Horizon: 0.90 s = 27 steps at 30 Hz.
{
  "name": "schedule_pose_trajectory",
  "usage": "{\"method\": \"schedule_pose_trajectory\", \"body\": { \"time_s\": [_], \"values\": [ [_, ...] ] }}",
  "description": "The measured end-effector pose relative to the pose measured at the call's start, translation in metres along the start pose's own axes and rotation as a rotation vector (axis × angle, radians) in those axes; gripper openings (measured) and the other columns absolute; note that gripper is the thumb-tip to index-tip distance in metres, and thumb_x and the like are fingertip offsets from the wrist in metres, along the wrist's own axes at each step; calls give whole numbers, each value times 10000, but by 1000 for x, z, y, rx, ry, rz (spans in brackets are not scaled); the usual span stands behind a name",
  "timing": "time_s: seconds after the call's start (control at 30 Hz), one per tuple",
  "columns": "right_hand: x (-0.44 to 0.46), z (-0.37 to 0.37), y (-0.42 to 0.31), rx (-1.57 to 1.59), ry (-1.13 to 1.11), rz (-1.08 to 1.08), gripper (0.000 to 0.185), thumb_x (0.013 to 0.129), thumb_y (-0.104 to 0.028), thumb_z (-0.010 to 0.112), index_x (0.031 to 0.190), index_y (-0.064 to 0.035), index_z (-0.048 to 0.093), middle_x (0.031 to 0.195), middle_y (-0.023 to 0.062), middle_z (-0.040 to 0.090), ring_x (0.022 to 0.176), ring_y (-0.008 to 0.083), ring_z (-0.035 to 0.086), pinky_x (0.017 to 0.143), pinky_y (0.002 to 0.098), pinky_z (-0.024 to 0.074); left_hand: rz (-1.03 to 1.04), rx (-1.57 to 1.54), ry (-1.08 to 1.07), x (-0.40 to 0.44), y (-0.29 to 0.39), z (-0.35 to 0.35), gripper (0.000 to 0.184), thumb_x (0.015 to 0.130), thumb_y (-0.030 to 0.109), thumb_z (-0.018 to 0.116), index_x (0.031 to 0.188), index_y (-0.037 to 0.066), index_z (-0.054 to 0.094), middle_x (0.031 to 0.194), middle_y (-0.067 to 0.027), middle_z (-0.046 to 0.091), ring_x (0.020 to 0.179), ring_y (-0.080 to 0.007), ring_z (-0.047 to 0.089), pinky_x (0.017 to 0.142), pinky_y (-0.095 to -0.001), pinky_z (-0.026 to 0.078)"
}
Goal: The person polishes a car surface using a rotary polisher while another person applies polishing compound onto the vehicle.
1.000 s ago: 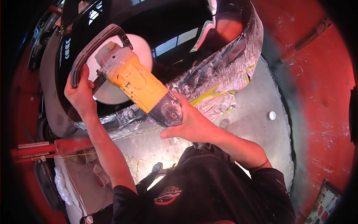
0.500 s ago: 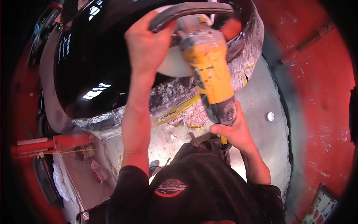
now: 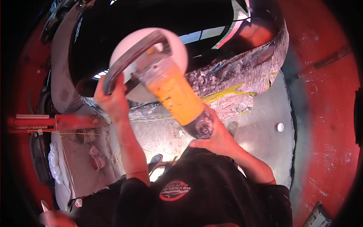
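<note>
**Two Hands Grip Polisher (image 3: pixel 177 98) at Car (image 3: pixel 102 38)**

The left hand (image 3: pixel 113 98) closes around the looped handle (image 3: pixel 132 55), the right hand (image 3: pixel 219 140) around the yellow polisher's dark rear; its pale pad (image 3: pixel 123 53) overlaps the black car's near edge. The shirt logo (image 3: pixel 175 190) partly reads "REYNALD".

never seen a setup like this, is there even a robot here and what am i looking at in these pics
No robot here: a person is working with two bare hands. All the pictures come from one camera on their head, looking down.

The left hand grips the black handle of a yellow power tool; the right hand holds its dark rear end. The tool has a big, pale, round pad, over a glossy black surface, apparently a car's. I can't tell if they touch.

Crinkled covering with yellow tape lines the edge.
</note>
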State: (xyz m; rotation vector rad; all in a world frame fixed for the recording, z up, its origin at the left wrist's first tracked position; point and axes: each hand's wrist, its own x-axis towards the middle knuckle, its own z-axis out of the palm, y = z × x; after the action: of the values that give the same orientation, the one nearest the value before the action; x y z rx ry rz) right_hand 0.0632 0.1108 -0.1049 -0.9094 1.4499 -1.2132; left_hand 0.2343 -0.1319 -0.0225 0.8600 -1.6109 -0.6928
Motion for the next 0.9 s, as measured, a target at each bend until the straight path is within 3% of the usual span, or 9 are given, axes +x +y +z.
{"method": "schedule_pose_trajectory", "body": {
  "time_s": [0.1,0.23,0.4,0.47,0.53,0.73,0.9],
  "values": [
    [12,23,2,-107,-109,-55,1192,726,-277,918,1608,-38,154,1388,292,566,1283,415,586,1113,431,441,-31,-49,72,-7,-7,-40,98,937,77,762,906,29,682,648,33,561,555,-32,469,505,-200,304],
    [1,20,18,-86,-91,-42,1172,712,-245,917,1602,-36,183,1397,268,569,1289,369,589,1117,414,435,-10,62,36,-28,-7,-42,161,925,38,752,815,27,634,651,37,538,596,-39,468,543,-218,337],
    [-38,-27,67,74,73,-54,1146,673,-160,922,1588,-29,244,1438,204,549,1333,276,548,1123,408,424,206,185,-148,-60,32,37,130,798,-19,770,789,12,644,636,-18,572,604,-52,506,548,-239,385],
    [-55,-50,85,137,163,-16,1100,656,-119,924,1556,-16,299,1410,151,555,1311,238,545,1107,402,433,206,130,-260,-68,50,81,103,776,-35,747,787,23,662,625,-63,587,553,-101,552,534,-269,418],
    [-68,-70,91,233,238,19,1071,657,-110,918,1539,-7,319,1384,135,565,1285,228,556,1095,391,440,262,31,-359,-71,64,127,118,776,-35,746,796,13,640,623,-57,575,567,-78,536,545,-248,411],
    [-76,-117,100,288,507,-41,788,702,-64,832,1383,-5,439,1166,80,637,1035,172,642,949,344,521,352,-185,-462,-78,72,242,112,734,32,736,826,43,674,705,-148,661,620,-303,685,570,-383,507],
    [-79,-105,97,318,459,-11,855,691,-82,855,1416,3,410,1239,116,632,1115,194,640,995,361,511,371,-111,-424,-85,58,219,123,753,84,757,795,61,643,686,-133,633,633,-344,669,566,-423,509]
  ]
}}
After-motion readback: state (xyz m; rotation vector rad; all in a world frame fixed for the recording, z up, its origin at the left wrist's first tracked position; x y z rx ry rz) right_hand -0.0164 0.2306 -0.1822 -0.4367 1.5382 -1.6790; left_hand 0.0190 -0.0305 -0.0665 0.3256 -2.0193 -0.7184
